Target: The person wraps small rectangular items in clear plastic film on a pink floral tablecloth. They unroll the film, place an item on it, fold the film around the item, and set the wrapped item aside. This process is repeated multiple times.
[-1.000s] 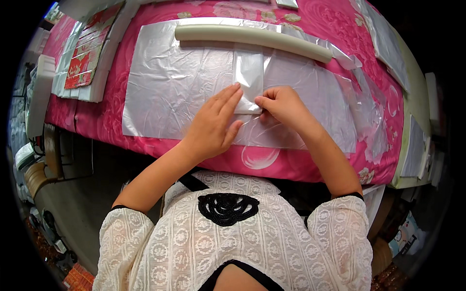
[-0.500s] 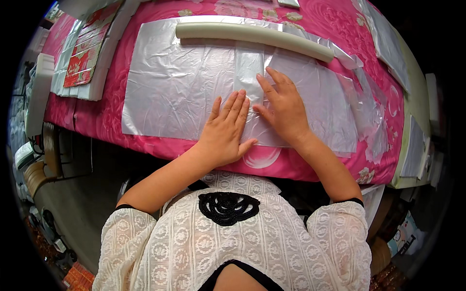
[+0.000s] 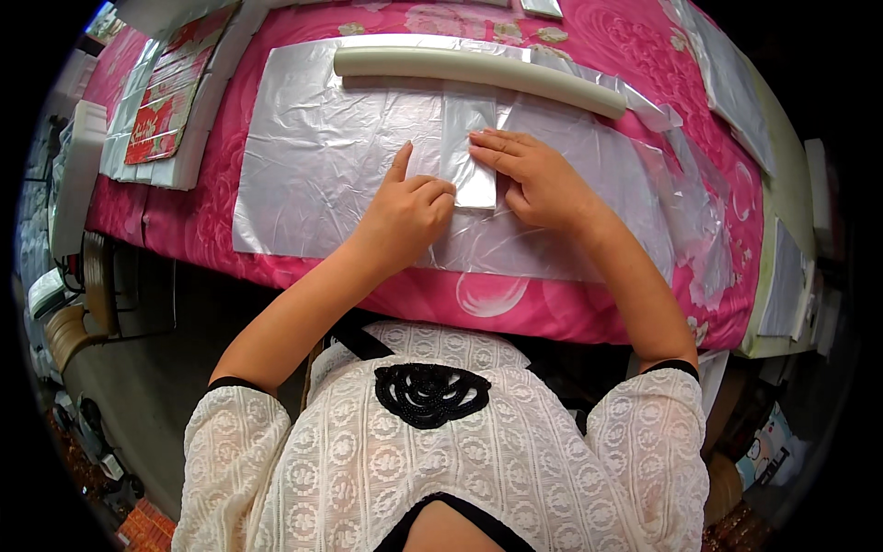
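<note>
A narrow folded clear plastic bag (image 3: 475, 184) lies upright in the middle of a wide silvery plastic sheet (image 3: 313, 166). My left hand (image 3: 405, 216) is at the folded bag's left edge. Its index finger points away from me while the other fingers curl in at that edge; the thumb is hidden. From the right, my right hand (image 3: 543, 179) rests its fingertips on the bag's upper right part, fingers extended and close together. Just beyond both hands, a long pale cream roll or tube (image 3: 478, 69) lies across the sheet.
A pink floral cloth (image 3: 644, 41) covers the table. White foam blocks (image 3: 189, 166) with a red patterned packet (image 3: 170, 101) stand at the left. Crumpled clear film (image 3: 694, 212) spreads at the right. More flat plastic sheets (image 3: 736, 101) lie at the far right edge.
My left hand has gone from lying flat to curled with its index finger out, shifting slightly left. My right fingers have drawn together and moved onto the bag, whose lower end now shows.
</note>
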`<state>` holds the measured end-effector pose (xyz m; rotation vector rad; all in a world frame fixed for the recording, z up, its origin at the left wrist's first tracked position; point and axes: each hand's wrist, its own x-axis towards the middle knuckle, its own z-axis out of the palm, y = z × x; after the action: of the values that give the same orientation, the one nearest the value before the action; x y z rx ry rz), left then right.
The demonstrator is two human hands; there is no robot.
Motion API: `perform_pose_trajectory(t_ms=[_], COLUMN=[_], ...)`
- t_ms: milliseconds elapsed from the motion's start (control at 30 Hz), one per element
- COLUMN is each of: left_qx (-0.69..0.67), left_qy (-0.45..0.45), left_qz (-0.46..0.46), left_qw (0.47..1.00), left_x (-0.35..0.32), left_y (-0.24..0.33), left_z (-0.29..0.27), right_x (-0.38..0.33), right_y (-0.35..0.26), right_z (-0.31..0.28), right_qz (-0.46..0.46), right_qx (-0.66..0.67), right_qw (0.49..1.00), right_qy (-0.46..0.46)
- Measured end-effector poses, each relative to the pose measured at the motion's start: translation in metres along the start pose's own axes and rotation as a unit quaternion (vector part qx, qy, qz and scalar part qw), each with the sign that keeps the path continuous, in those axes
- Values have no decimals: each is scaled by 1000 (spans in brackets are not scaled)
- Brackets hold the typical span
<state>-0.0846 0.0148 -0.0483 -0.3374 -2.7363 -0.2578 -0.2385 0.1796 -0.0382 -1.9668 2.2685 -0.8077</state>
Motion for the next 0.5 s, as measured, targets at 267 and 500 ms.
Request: perform_pose_trajectory(t_ms=[267,500], left_qx=[-221,-224], left_qy=[-16,-76], left_qz=[68,-43], left_qw=[973,971], left_x=[-34,-41], left_y=[17,17], left_z=[-29,-20], right_x=[-37,-42], right_y=[-56,-59], right_z=[15,15], right_qz=[-35,78], right_qx=[33,143], right_qw=[996,983], right_qy=[69,82])
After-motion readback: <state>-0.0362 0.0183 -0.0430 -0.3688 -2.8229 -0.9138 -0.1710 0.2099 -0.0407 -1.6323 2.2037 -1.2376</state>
